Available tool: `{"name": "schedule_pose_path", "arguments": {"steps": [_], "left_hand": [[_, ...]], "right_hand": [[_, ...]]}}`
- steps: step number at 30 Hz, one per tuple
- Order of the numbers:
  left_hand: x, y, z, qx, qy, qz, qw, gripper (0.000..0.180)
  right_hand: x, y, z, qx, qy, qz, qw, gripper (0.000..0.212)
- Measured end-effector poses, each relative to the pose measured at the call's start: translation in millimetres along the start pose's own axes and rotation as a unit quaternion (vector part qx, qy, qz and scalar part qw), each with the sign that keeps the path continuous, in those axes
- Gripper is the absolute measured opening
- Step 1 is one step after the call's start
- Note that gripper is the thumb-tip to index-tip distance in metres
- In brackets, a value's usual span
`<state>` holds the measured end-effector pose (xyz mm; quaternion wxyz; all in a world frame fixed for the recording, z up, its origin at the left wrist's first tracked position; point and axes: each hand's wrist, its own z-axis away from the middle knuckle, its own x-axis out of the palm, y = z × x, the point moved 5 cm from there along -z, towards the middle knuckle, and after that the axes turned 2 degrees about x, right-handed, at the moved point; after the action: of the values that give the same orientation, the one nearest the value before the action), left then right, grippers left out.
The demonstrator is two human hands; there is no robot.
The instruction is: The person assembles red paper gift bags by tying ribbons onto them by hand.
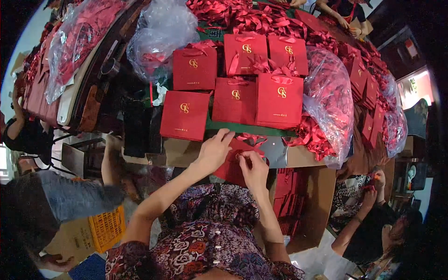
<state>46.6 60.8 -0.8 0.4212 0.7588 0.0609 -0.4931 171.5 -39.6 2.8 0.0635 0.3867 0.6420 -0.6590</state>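
Note:
A red paper gift bag (228, 171) lies at the table's near edge, over my lap. My left hand (215, 150) is closed at its upper left edge, with the fingertips bunched together. My right hand (255, 170) pinches at the bag's upper right part; what sits between those fingertips is too small to make out. A loop of red ribbon (252, 138) shows just beyond the bag. Past my hands stand several stacks of finished-looking red gift bags (280, 100) with gold printing and ribbon handles, the nearest left stack (185, 114) close to my left hand.
Heaps of red ribbon (256, 17) cover the far side of the green tabletop (242, 129). Clear plastic bags (329, 102) lie right and far left. An open cardboard box (317, 200) with red bags stands by my right arm. Other people work on both sides.

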Motion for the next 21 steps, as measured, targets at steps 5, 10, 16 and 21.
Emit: {"name": "schedule_pose_path", "arguments": {"steps": [5, 10, 16, 21], "left_hand": [[10, -5, -3, 0.036, -0.019, -0.018, 0.999, 0.042], [9, 1, -3, 0.021, -0.038, 0.029, 0.999, 0.035], [5, 6, -2, 0.006, -0.045, 0.052, 0.998, 0.030], [10, 6, 0, 0.025, -0.036, 0.069, 0.997, 0.021]], "right_hand": [[6, 4, -2, 0.009, 0.026, 0.004, 1.000, 0.010], [13, 5, -5, 0.012, 0.031, 0.020, 0.999, 0.011], [15, 9, -4, 0.063, 0.020, 0.019, 0.998, 0.016], [12, 3, -6, 0.047, 0.048, 0.043, 0.997, 0.013]]}}
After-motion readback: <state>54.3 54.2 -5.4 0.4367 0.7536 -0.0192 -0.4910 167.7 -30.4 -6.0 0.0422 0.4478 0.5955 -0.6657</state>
